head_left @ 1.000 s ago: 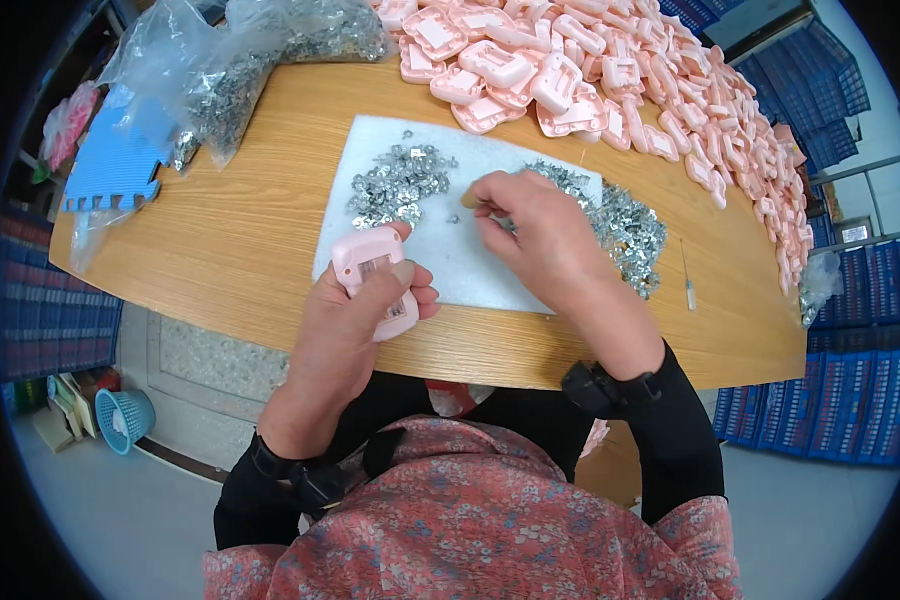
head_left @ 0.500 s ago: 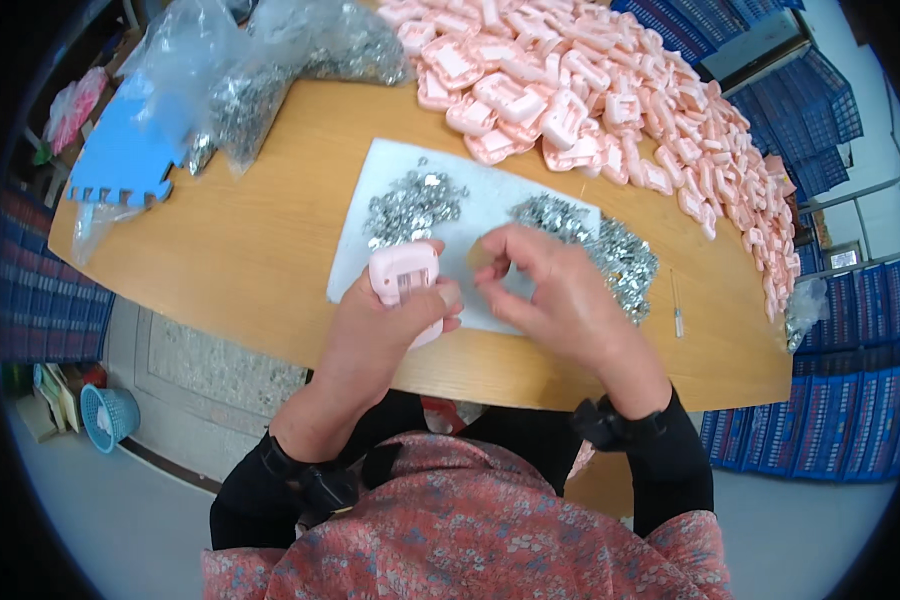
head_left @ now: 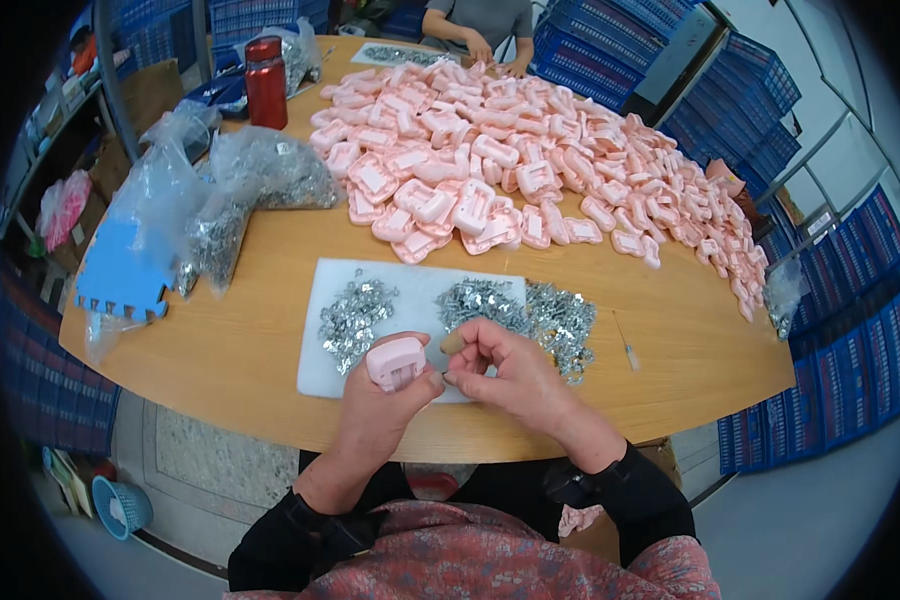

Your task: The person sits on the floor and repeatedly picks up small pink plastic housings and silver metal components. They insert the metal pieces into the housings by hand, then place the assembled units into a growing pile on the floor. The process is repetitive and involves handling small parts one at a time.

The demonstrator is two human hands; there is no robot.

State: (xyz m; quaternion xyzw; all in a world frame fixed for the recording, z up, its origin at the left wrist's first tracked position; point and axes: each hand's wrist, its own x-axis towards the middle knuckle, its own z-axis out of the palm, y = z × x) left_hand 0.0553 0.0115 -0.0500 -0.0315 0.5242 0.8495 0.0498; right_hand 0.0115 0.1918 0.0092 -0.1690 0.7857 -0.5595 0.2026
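"Over the near edge of the white pad (head_left: pixel 415 300), what's the left hand (head_left: pixel 372 415) got?"

"One pale pink casing (head_left: pixel 395 360). Its fingers are clamped round it, the recessed face visible from above."

"And the right hand (head_left: pixel 515 378)?"

"Just beside it, bent inward. The thumb and the forefinger, which wears a tan cover (head_left: pixel 453 343), look apart. I can't tell whether they've got a small piece between them and the other fingers."

"Plenty of metal about."

"Yes: a left pile (head_left: pixel 355 320) and a middle pile (head_left: pixel 483 303) on the pad, and a right pile (head_left: pixel 567 325) next to that, out on the table (head_left: pixel 240 340). A thin tool (head_left: pixel 628 350) lies farther right."

"And beyond?"

"A big heap of pink casings (head_left: pixel 450 150), with a red bottle (head_left: pixel 265 90) standing near its left end. Another person's hand (head_left: pixel 480 47) is at the heap's far side."
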